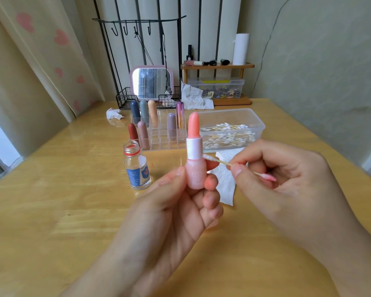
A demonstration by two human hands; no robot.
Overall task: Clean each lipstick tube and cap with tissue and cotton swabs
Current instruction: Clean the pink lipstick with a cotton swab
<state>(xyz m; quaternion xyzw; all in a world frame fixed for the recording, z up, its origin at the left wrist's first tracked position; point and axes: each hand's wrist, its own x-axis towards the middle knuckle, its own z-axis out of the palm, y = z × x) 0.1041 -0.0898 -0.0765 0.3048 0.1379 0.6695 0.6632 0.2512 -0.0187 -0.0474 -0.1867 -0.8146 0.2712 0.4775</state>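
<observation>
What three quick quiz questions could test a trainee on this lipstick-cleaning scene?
1. True or false: the lipstick in the left hand has its cap on.
2. Which swab tip touches the lipstick: A) the white one, B) the pink-stained one?
3. What lies on the table just behind the right hand?

Key:
1. False; the peach bullet is bare.
2. A; the white tip meets the tube by its white collar.
3. A flat tissue.
</observation>
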